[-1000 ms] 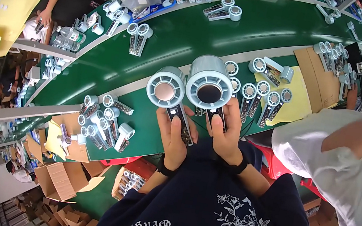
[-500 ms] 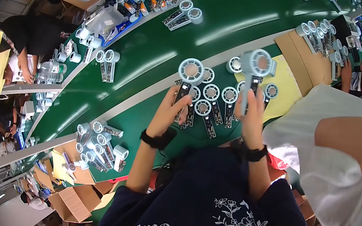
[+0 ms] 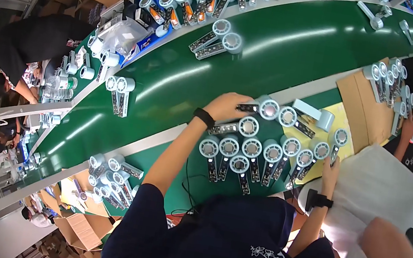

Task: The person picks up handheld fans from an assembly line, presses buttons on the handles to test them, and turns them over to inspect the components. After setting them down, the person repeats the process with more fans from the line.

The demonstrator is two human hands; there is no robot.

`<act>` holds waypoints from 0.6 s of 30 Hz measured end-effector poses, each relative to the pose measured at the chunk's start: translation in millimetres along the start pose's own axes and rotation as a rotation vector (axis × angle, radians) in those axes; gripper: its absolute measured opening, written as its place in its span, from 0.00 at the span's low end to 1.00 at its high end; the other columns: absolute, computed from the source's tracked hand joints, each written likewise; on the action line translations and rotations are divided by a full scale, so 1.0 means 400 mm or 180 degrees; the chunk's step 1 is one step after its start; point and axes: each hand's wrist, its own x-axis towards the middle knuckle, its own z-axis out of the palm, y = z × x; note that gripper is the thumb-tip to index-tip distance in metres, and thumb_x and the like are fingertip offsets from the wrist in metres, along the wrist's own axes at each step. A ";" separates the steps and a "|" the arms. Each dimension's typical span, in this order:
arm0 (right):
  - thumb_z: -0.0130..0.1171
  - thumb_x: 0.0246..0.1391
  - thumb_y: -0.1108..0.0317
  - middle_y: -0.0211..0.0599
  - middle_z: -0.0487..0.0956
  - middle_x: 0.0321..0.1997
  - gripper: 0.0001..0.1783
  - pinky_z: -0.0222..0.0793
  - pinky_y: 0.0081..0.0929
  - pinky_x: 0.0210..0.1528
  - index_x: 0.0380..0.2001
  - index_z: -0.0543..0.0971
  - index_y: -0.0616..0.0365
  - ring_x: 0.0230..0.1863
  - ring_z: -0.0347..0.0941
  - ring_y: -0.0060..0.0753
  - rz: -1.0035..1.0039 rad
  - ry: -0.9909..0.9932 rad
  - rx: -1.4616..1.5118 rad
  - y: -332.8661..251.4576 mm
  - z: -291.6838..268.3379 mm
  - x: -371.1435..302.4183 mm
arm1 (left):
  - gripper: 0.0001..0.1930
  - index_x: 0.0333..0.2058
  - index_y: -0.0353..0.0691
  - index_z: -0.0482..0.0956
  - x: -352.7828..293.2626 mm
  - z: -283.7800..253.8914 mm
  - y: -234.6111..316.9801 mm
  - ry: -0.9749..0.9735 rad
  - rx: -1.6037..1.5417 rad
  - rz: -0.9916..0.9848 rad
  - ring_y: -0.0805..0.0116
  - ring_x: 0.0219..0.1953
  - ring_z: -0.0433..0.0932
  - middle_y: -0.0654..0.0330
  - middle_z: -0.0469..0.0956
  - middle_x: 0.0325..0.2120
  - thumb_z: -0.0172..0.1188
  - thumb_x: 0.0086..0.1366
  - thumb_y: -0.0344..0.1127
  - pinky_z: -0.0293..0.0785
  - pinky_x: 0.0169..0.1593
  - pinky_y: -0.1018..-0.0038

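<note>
Left grip [image 3: 225, 108]: pinching pale-blue fan [image 3: 268, 108] by its handle, beside grey rail [image 3: 312, 86] | right grip [image 3: 330, 173]: pinching second fan [image 3: 340, 137] likewise, at yellow sheet [image 3: 339, 112] | likely light, stiff, smooth; take by handle sides, sparing exposed, probably fragile circuit board [image 3: 245, 107] | mind rail and packed fans [image 3: 252, 148] between; more room leftward along desk [image 3: 197, 185]

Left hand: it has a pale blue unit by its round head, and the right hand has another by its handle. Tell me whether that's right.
Not quite: the head view shows the left hand has its pale blue unit by the handle, not the round head. The right hand does have another unit by its handle.
</note>
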 end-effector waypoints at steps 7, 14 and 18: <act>0.50 0.55 0.75 0.39 0.70 0.50 0.25 0.65 0.25 0.49 0.56 0.60 0.63 0.49 0.68 0.31 -0.0276 -0.0597 0.0098 -0.038 -0.001 -0.003 | 0.19 0.48 0.46 0.75 0.040 0.047 -0.019 -0.0398 -0.0485 0.0036 0.59 0.42 0.69 0.59 0.74 0.37 0.57 0.59 0.43 0.64 0.50 0.67; 0.48 0.56 0.74 0.41 0.65 0.56 0.29 0.57 0.26 0.58 0.60 0.54 0.63 0.57 0.62 0.32 -0.0334 -0.0780 -0.0132 -0.025 0.001 0.021 | 0.16 0.47 0.48 0.77 0.019 0.069 -0.027 -0.0248 -0.0478 0.0028 0.60 0.42 0.67 0.62 0.70 0.40 0.53 0.62 0.44 0.62 0.49 0.66; 0.48 0.57 0.73 0.42 0.64 0.57 0.30 0.56 0.27 0.59 0.61 0.53 0.62 0.57 0.61 0.32 -0.0295 -0.0670 -0.0413 -0.014 0.000 0.042 | 0.16 0.47 0.46 0.76 -0.011 0.056 -0.034 -0.0120 -0.0294 0.0048 0.61 0.42 0.67 0.60 0.70 0.40 0.54 0.62 0.43 0.63 0.48 0.66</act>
